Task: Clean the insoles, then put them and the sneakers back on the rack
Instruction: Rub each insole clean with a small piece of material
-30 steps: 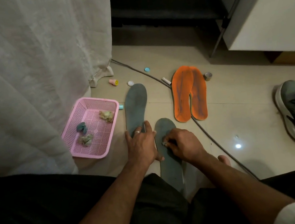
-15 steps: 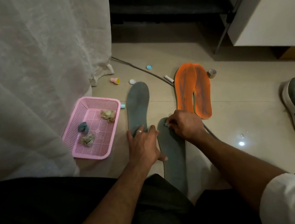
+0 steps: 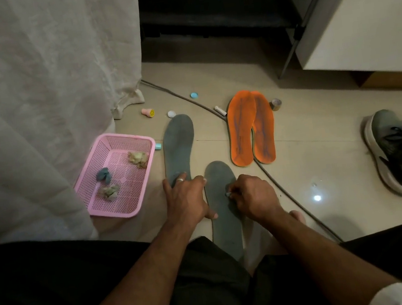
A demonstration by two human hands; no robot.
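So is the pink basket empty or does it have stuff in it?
Not empty. The pink basket holds three crumpled wads: a blue one and two pale ones.

I sat on a pale, glossy tiled floor point(image 3: 325, 160) in dim light, a white curtain point(image 3: 32, 98) hanging at my left and a white cabinet point(image 3: 370, 25) ahead to my right.

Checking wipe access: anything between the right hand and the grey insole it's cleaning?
Nothing visible. The right hand pinches a small wad directly on the near grey insole; the left hand lies flat alongside, at its edge.
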